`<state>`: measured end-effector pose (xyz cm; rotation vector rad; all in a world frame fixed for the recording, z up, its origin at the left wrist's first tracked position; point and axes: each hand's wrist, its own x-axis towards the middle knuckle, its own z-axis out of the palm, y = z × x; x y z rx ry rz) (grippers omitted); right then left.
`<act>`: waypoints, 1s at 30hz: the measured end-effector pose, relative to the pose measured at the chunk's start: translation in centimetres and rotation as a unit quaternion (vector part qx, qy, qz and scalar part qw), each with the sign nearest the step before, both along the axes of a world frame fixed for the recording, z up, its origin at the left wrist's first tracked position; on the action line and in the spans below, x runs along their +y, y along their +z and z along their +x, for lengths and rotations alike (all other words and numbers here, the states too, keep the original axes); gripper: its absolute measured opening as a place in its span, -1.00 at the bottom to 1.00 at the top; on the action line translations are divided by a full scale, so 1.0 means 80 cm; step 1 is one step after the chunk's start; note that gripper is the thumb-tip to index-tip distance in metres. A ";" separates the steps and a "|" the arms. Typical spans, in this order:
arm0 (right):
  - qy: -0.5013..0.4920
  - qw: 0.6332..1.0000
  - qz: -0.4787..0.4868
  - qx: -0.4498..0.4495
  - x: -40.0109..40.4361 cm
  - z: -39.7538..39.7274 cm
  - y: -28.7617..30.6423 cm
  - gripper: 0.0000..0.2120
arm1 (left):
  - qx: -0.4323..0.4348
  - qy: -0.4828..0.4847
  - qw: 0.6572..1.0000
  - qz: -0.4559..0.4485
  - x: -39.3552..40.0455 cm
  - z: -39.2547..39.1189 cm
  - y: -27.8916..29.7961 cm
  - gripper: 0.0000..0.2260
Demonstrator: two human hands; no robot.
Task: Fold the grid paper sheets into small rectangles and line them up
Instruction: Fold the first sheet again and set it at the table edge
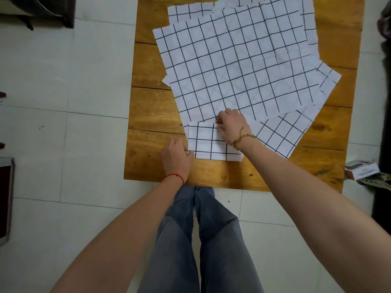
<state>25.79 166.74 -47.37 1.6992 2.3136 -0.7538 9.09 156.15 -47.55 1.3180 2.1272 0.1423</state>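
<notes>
We hold 1 folded sheet [208, 142] at the worktop's [152, 111] near edge, left hand [176, 158] pinching its left corner to steady it, right hand [231, 126] pressing the top fold flat with curled fingers, unfolded sheets [232, 66] fanned behind.

Matt, creased grid paper sheets [232, 60] — varnished, knotty wooden table [152, 111] — smooth pale floor tiles [63, 81]

Pale tiled floor [63, 81], wooden plank table [152, 115]; small box [360, 169] on floor at right, dim light
</notes>
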 end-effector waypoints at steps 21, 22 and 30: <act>-0.421 0.741 -0.305 0.425 0.000 -0.030 0.052 -0.69 | -0.543 0.385 0.735 -0.131 0.034 -0.046 0.023 -0.58; -0.423 0.742 -0.306 0.421 -0.003 -0.035 0.051 -0.70 | -0.547 0.377 0.737 -0.126 0.034 -0.052 0.023 -0.56; -0.330 0.870 -0.255 0.263 -0.037 -0.087 0.022 -0.94 | -0.313 0.230 0.920 -0.048 0.024 -0.126 0.024 -0.69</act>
